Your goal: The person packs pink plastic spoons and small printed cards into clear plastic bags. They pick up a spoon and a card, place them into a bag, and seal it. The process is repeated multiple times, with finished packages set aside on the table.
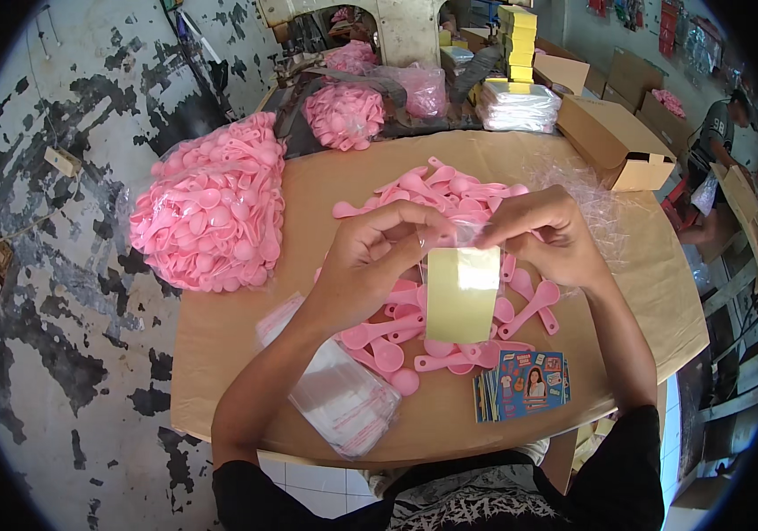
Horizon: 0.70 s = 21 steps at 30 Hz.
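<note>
Closest to the person's black T-shirt [485,504], along the near edge of the table [662,310] with its brown paper top, a fanned stack of blue printed cards [534,387] lies toward the right, and a slanting pile of clear plastic sleeves [343,407] toward the left, partly under the left forearm.

Just beyond, over the middle of the table, both hands are up at one clear plastic bag [463,234]. The left hand [365,257] has thumb and forefinger together, pinching its upper left side; the right hand [556,234] pinches the upper right the same way. A shiny pale yellow card [461,310] hangs upright below the fingers; it looks to be inside the bag, though I can't see every edge.

Loose pink measuring spoons [388,354] lie scattered beneath and heaped behind the hands. Crumpled clear film [589,208] spreads past the right hand, and a bulging bag of pink spoons [206,221] sits at the far left. At the back right stands an open cardboard box [613,146]; farther off, another person [719,133] bends beside some cartons.
</note>
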Each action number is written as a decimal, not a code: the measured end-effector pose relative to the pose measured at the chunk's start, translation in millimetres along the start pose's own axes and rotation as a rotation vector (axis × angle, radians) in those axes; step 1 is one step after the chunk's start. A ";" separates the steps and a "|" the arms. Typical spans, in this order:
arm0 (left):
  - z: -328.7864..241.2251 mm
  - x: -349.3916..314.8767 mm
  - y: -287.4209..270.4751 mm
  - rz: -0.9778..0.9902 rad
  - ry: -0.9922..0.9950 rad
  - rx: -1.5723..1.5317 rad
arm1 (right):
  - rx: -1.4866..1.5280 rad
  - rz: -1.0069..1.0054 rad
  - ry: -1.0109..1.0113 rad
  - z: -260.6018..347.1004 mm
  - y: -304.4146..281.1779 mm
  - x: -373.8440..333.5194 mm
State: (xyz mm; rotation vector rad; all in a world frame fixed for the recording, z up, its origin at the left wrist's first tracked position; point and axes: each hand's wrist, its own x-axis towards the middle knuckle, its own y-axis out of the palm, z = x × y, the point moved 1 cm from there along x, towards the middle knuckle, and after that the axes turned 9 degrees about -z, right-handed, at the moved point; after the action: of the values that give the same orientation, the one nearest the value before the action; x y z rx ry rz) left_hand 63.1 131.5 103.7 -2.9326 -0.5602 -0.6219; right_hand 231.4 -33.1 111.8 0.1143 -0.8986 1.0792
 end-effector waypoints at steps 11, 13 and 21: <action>-1.1 2.7 -15.7 0.116 -0.163 -0.195 | -0.049 0.011 -0.056 4.2 1.3 3.1; 5.6 2.5 -17.5 0.118 -0.180 -0.184 | -0.065 0.012 -0.075 5.4 -0.4 3.8; -1.2 -4.2 -1.8 0.186 0.007 0.021 | 0.067 -0.027 0.531 22.6 15.5 -10.6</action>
State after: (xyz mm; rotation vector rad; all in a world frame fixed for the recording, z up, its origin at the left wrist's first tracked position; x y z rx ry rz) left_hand 58.4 131.6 103.1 -2.9162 -0.2865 -0.6000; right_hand 204.3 -43.9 114.3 -0.1024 -0.3822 1.0449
